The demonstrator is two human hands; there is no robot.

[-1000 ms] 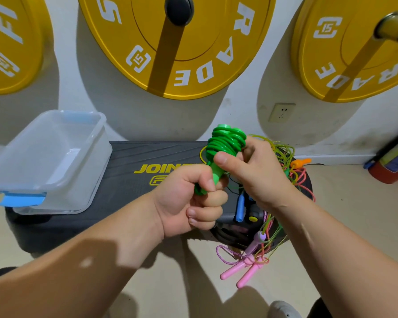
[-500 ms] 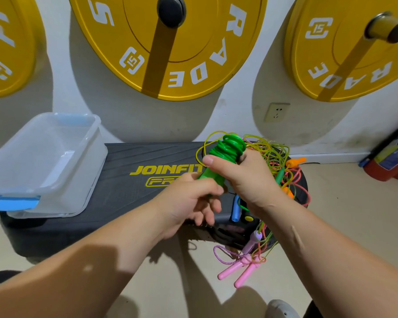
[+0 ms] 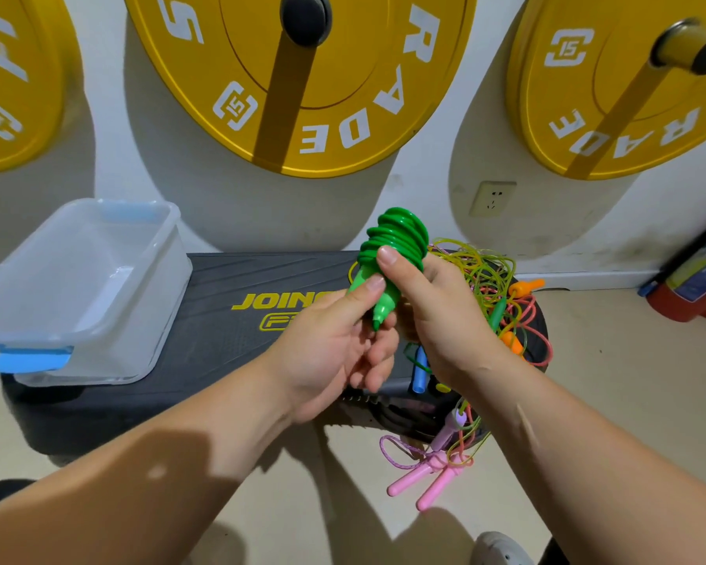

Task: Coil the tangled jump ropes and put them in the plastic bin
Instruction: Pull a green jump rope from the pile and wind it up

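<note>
Both hands' fingers (image 3: pixel 400 275) around green rope (image 3: pixel 398 238)

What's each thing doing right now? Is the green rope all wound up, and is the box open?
green jump rope, wound around its handles, held up by both hands.
left hand, pinching the handle end.
right hand, gripping the coil.
plastic bin, open, no rope inside.
tangled ropes, jumbled at the right end of the step platform.

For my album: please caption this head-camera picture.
Left hand and right hand hold a coiled green jump rope over a step platform; plastic bin left, tangled ropes right.
</note>
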